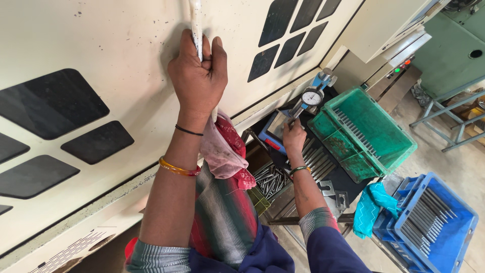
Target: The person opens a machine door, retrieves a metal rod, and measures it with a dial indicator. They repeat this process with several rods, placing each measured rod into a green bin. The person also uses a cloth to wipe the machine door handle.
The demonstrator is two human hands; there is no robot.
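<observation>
Left hand [198,76] fingers wrapped tight round the white door handle [195,25] on the cream machine door [116,45], a pink-red rag [226,150] hanging just below the wrist. Right hand [293,136] fingers pinched narrow at the base of the dial gauge [311,97], low right on the dark bench. Metal rods [271,180] just beside it; green crate [365,132] and blue crate [434,222] further right.
</observation>
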